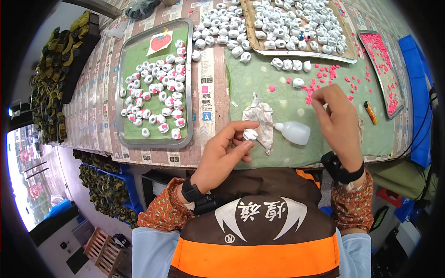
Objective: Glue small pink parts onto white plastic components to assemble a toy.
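My left hand (225, 150) is closed on a small white rounded piece (250, 134), pinched between thumb and fingers above the near edge of the green mat (273, 78). My right hand (338, 118) hangs over the mat beside scattered small pink pieces (326, 74), fingers curled in; what the fingertips hold, if anything, is hidden. Between my hands lie a white squeeze bottle (295, 133) with a thin nozzle and a stained, crumpled cloth (257, 116). One white piece with a dark opening (298, 83) stands near the pink ones.
At left, a metal tray (190, 106) holds white pieces with pink parts. A brown-edged tray (301, 56) heaped with white pieces lies at the back, more of them loose beside it. A narrow tray (393, 113) of pink bits and a yellow-red tube (370, 112) are at right.
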Action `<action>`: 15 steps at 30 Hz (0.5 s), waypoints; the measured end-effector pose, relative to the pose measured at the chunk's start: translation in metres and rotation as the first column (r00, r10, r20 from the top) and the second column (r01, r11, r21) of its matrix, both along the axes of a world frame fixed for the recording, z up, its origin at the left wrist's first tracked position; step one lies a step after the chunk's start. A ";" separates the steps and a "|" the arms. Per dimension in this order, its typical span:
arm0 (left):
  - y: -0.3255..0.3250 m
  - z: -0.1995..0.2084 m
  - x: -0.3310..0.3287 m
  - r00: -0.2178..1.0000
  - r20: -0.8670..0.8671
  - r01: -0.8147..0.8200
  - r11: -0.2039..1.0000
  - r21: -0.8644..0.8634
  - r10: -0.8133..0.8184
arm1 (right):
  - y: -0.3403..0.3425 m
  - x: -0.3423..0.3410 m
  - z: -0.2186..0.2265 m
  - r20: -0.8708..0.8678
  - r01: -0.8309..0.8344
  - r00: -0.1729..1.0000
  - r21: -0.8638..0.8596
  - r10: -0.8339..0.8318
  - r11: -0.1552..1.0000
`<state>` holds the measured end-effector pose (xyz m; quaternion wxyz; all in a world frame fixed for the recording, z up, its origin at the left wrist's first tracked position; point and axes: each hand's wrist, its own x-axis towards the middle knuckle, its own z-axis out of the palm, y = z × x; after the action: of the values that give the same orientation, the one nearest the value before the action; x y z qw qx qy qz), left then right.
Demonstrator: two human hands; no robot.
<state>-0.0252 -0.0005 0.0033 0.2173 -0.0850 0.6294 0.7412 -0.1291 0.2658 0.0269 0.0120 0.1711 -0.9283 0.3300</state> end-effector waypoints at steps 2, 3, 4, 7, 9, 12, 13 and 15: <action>0.000 0.001 -0.003 1.000 -0.002 0.001 1.000 0.017 -0.001 | -0.003 -0.016 0.001 -0.058 0.008 0.998 -0.056 -0.011 0.998; -0.002 0.001 -0.003 1.000 0.007 0.003 1.000 0.029 -0.003 | -0.006 -0.022 -0.001 -0.057 -0.021 0.998 -0.034 0.019 0.999; -0.003 0.001 -0.003 1.000 0.016 0.004 0.999 0.041 -0.005 | -0.009 -0.027 -0.003 -0.055 -0.051 0.997 -0.013 0.050 0.999; -0.006 -0.002 -0.002 1.000 0.028 0.012 0.999 0.042 -0.013 | -0.021 -0.041 -0.009 -0.126 -0.111 0.984 0.128 0.127 0.986; -0.007 -0.001 -0.003 0.999 0.012 0.037 0.999 0.034 -0.037 | -0.027 -0.049 -0.013 -0.169 -0.133 0.971 0.222 0.172 0.966; -0.008 -0.003 -0.002 0.999 -0.015 0.041 0.999 0.020 -0.041 | -0.035 -0.056 -0.021 -0.177 -0.160 0.959 0.313 0.223 0.936; -0.008 -0.005 -0.002 0.999 -0.023 0.037 0.999 0.015 -0.037 | -0.039 -0.057 -0.023 -0.172 -0.169 0.956 0.336 0.236 0.927; -0.008 -0.003 -0.002 0.999 -0.028 0.026 1.000 0.010 -0.026 | -0.045 -0.057 -0.028 -0.171 -0.172 0.952 0.390 0.255 0.904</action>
<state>-0.0269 -0.0081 0.0001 0.2186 -0.0654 0.6296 0.7426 -0.1856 0.2208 -0.0012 0.0448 0.3068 -0.9422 0.1272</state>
